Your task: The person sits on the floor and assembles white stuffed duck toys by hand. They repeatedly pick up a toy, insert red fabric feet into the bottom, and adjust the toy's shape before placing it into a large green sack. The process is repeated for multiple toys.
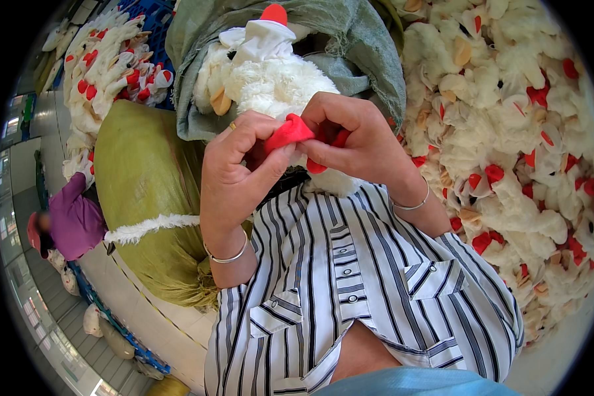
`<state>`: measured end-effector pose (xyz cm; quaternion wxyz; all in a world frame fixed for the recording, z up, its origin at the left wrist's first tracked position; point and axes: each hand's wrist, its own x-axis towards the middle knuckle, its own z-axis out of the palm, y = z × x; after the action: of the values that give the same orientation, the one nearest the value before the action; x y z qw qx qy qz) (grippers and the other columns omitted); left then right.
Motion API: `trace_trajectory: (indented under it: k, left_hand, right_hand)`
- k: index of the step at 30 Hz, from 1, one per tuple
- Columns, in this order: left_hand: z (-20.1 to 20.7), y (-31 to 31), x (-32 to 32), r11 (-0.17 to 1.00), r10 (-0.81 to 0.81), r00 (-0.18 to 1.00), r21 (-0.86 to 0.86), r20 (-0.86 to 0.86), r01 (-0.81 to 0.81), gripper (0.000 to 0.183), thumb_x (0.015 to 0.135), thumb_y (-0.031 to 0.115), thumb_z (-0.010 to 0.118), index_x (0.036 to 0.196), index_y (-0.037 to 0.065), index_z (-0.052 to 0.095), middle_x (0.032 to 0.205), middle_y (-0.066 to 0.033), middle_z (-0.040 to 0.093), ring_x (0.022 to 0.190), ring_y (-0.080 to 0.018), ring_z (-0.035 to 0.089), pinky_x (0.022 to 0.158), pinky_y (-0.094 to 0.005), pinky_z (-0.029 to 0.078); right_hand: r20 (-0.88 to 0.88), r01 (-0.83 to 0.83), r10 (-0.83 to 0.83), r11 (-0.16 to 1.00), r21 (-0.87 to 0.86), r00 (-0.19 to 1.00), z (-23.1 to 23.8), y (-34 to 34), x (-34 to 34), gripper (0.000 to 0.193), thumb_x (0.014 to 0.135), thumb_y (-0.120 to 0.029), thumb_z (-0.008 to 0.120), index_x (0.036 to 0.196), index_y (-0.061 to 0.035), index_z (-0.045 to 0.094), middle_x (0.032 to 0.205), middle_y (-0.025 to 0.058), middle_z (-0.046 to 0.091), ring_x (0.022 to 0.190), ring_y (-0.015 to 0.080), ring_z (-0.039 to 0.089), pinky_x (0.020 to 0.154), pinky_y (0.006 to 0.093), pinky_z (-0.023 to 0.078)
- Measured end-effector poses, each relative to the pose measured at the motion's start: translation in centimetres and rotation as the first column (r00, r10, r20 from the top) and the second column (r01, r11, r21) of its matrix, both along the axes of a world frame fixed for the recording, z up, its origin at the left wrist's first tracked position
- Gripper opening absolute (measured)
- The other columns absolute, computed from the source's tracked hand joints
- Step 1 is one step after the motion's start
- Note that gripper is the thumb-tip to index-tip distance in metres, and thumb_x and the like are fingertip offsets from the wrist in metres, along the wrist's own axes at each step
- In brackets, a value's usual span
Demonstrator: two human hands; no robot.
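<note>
Around us, a heap of white plush pieces with red parts (472, 148) fills the right side, a bulging olive sack (138, 178) stands near our left forearm with a person in purple (76, 218) beyond it, and an open grey-green sack (384, 72) lies ahead, behind a fluffy white plush (277, 86). Our left hand (236, 158) and right hand (353, 129), fingers closed in a pinch, hold a red fabric piece (289, 133) between them, just before the plush, though our fingers partly hide it.
</note>
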<state>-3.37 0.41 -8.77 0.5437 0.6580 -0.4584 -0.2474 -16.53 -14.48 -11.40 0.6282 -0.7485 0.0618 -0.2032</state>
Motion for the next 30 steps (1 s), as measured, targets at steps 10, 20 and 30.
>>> trace_trajectory:
  k: [10, 20, 30]
  left_hand:
    - [-0.3, -0.1, -0.3, 0.998, 0.056, 0.983, 0.007, -0.175, -0.056, 0.019, 0.078, -0.004, 0.072, 0.089, 0.004, 0.059, 0.083, 0.0039, 0.054, 0.068, -0.0013, 0.044, 0.059, -0.0158, 0.036]
    - [-0.8, -0.1, -0.2, 0.992, 0.036, 0.999, -0.118, 0.0, -0.035, 0.03, 0.075, -0.005, 0.074, 0.079, 0.006, 0.047, 0.074, 0.004, 0.045, 0.061, -0.0033, 0.036, 0.052, -0.0188, 0.029]
    - [-0.5, 0.0, -0.5, 0.991, 0.12, 0.974, -0.038, -0.193, -0.13, 0.017, 0.08, -0.004, 0.071, 0.093, 0.003, 0.061, 0.083, 0.0038, 0.054, 0.068, 0.0009, 0.043, 0.057, -0.0151, 0.035]
  right_hand:
    - [0.001, 0.059, -0.06, 0.981, 0.184, 0.998, -0.1, 0.5, -0.1, 0.012, 0.082, 0.001, 0.065, 0.093, 0.0006, 0.058, 0.074, 0.0016, 0.061, 0.064, 0.0036, 0.058, 0.056, 0.0207, 0.049]
    - [0.179, 0.034, -0.039, 0.999, 0.034, 0.983, 0.0, 0.3, 0.4, 0.022, 0.08, 0.01, 0.05, 0.093, 0.0017, 0.065, 0.08, 0.0055, 0.058, 0.059, 0.0105, 0.065, 0.053, 0.0217, 0.049]
    - [0.186, 0.095, -0.106, 0.993, 0.065, 0.977, 0.4, 0.1, 0.2, 0.023, 0.084, 0.008, 0.048, 0.097, 0.0025, 0.065, 0.081, 0.0058, 0.059, 0.059, 0.0101, 0.066, 0.052, 0.0213, 0.05]
